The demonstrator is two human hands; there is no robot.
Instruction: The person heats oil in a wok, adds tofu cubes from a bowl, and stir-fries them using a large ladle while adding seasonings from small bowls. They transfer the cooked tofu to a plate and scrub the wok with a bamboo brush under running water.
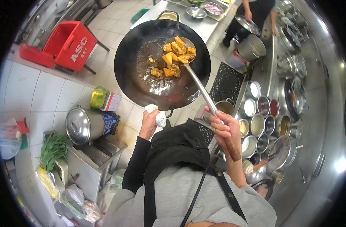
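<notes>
My left hand (150,120) grips a folded white cloth (161,117) at the near rim of a large black wok (127,71), beside its near loop handle (170,113). In my right hand (225,127) is the wooden-ended handle of a metal wok ladle (200,83). The ladle's bowl sits over the wok, heaped with orange-brown chunks of food (177,51). More chunks (168,72) lie in the dark, glossy sauce (153,61) below it. Whether the bowl touches the wok's surface is hard to tell.
A steel table (195,27) with bowls stands beyond the wok. At right, a counter holds several seasoning pots (257,124). Another person (252,14) stands far right holding a lid (248,25). A red crate (76,46) and a lidded stockpot (79,124) are at left.
</notes>
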